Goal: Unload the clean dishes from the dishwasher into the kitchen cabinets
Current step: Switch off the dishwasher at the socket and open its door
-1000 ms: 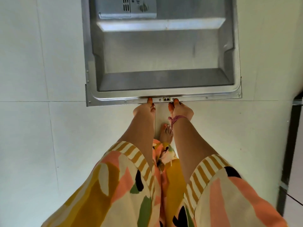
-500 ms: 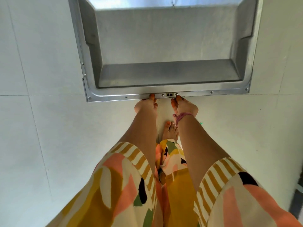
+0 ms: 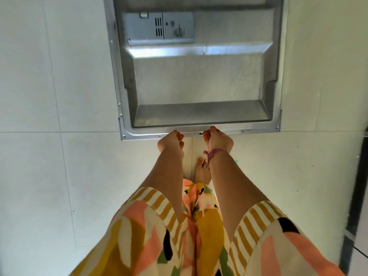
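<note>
Dishwasher door (image 3: 199,80): lowered flat, steel inner face up, extending ahead of both grips. Left hand (image 3: 171,141) and right hand (image 3: 219,139): fingers curled over the door's near edge, either side of the latch (image 3: 200,133). Detergent dispenser (image 3: 160,27) at far end.

No text, brand or number is legible. The detergent dispenser (image 3: 160,28) on the dishwasher door (image 3: 199,82), well beyond the fingers (image 3: 180,136), carries only small unreadable symbols.

We observed bright, even daylight; glare banded the dishwasher door (image 3: 199,80) toward 12 o'clock; edges showed wide-angle bowing, slight softness.
</note>
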{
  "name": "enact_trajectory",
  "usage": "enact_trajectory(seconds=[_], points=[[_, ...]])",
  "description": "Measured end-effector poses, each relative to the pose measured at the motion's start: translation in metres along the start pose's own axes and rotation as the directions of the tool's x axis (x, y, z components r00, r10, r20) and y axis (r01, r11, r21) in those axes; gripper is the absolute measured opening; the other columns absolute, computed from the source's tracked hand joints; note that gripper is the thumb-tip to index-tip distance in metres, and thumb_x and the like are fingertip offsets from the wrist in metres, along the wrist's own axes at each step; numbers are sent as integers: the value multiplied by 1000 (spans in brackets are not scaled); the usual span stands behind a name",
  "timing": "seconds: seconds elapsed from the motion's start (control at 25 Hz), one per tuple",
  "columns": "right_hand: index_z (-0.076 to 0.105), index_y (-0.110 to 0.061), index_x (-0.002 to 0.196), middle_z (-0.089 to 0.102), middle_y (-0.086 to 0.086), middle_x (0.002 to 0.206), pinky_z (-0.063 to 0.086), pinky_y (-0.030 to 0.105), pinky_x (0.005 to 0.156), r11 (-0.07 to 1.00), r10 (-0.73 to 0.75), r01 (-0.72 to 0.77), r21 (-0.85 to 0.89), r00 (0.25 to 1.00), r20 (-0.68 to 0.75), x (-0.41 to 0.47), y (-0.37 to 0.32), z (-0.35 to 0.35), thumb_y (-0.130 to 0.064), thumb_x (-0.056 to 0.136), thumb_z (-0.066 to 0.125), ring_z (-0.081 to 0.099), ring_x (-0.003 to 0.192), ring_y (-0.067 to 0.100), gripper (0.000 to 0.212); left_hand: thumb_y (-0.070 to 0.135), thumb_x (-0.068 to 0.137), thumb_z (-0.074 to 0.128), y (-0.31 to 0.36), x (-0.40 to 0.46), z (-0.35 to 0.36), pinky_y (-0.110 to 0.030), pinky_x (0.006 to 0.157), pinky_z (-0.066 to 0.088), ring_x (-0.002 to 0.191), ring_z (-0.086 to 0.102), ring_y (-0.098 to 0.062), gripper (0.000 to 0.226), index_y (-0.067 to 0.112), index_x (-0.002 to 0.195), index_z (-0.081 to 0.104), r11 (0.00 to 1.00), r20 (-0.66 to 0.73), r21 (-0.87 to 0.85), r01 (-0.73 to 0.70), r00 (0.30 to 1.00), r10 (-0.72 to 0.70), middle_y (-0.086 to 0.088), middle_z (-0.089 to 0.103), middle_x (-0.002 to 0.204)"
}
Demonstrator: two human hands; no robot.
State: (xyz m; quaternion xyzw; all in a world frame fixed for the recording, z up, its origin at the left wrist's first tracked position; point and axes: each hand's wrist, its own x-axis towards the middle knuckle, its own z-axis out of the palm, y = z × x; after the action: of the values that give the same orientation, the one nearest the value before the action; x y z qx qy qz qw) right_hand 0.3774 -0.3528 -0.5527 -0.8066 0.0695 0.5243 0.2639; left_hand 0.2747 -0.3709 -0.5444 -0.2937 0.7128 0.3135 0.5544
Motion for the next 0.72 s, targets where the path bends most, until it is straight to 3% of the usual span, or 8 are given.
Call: enact_trajectory(seconds=[0.12,0.28,0.4,0.48,0.6,0.72], points=[[62,-10,67,64,5,66,57,30,75,994,-101,104,-39,992,74,-56,-53,8,-13,91,63,62,61,13,24,12,94,57,41,-68,5,-33,92,53,99,67,-19,10,11,87,64,995,1,-64,-76,997,76,-7,69,97],[62,-21,59,64,0,62,55,37,82,909,-351,376,-178,923,157,-145,-143,19,-16,90,58,63,66,18,32,16,95,55,103,-177,20,-30,85,53,94,66,-15,13,14,87,65,974,112,-88,-207,970,216,-4,69,98],[70,-21,79,72,1,80,55,38,85,765,-521,573,-294,819,242,-204,-208,28,-26,89,57,68,84,22,17,16,96,54,147,-249,32,-33,88,53,95,66,-16,12,13,92,65,940,140,-83,-332,930,341,-3,70,97],[72,-13,96,73,7,94,51,27,79,681,-599,665,-308,747,288,-239,-251,34,-26,92,55,65,86,21,21,15,96,54,174,-291,44,-34,90,52,95,65,-17,12,11,101,64,910,173,-70,-409,893,415,-3,68,95],[69,-9,108,69,9,103,39,19,73,567,-670,746,-349,664,331,-279,-305,45,-25,95,54,60,88,20,25,15,94,55,212,-332,67,-33,87,52,90,64,-17,16,9,105,66,876,182,-37,-481,859,479,-3,68,90],[68,-10,111,69,10,106,39,21,74,511,-698,786,-347,615,367,-296,-351,64,-25,95,54,62,98,26,26,14,95,54,251,-357,98,-32,81,53,91,66,-16,16,12,104,66,853,170,-52,-520,837,520,-2,70,95]])
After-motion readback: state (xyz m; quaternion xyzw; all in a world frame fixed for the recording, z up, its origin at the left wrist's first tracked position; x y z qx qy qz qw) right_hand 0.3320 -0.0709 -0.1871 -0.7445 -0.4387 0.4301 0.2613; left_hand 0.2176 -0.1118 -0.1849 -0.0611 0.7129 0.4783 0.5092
